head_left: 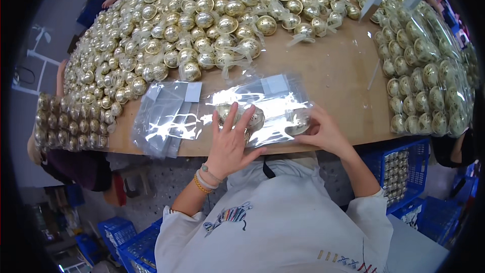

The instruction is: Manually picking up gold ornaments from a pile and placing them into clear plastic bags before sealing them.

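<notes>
Gold balls (pixel 257 117) sit at the middle of the clear bag (pixel 285 96), and from my distant seat I take that bag as my landmark. Across its middle I have the left hand (pixel 230 144) wide, fingers spread over the balls; I judge the spread steadies round things that could otherwise roll. At the bag's right end the right hand (pixel 326 131) is narrow, thumb and fingers curled about a single ball (pixel 297 122). I read that side grip as control of ball and film edge together, but glare means I cannot tell whether this ball is inside the bag.

Left of the bag, flat bags (pixel 166 116) lie overlapped on the brown counter (pixel 338 76), presumably within easy reach of the left hand. Beyond the bag spreads a heap of ribboned balls (pixel 222 23), perhaps set back to give the hands room. Well to the bag's right stand filled packs (pixel 422 93), and well to its left another pack (pixel 70 126); their places likely separate them from loose balls. Below and right of the bag I see a blue crate (pixel 418 167).
</notes>
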A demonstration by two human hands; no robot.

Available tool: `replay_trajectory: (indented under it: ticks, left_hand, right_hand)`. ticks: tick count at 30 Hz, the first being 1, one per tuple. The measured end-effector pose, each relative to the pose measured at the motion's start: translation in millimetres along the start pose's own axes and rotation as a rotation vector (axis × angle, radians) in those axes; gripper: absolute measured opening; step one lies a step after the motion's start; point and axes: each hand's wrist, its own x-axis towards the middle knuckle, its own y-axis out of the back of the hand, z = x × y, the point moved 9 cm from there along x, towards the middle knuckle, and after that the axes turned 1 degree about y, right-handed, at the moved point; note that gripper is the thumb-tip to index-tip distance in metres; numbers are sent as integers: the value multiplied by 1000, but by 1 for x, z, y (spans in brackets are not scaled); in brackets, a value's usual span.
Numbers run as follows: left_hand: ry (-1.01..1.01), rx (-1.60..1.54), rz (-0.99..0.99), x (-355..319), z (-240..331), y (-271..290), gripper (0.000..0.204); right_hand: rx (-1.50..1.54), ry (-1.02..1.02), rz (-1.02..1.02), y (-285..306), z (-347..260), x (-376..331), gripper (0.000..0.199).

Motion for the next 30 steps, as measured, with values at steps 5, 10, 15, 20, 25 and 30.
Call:
replay_trajectory:
  ticks: [5,10,15,20,25,30]
  left_hand:
    - [-41,115,-103,-5,4,-6,80]
    - [60,173,-138,1,5,-7,76]
    - [40,147,-221,7,14,-1,77]
    - [-37,212,-242,14,11,-15,72]
    - [-37,218,-267,15,14,-15,71]
    - [-35,215,-256,4,11,-18,65]
  right_hand:
    - [526,-273,-381,-45,-2,24,51]
    - [229,27,-610,-90,-17,46,43]
    - [364,-70,-433,-86,-10,39,40]
    - [-243,49,-702,-51,-1,45,45]
    - [-307,340,559,222,25,204,34]
    - [-678,-1,808,320,76,325,55]
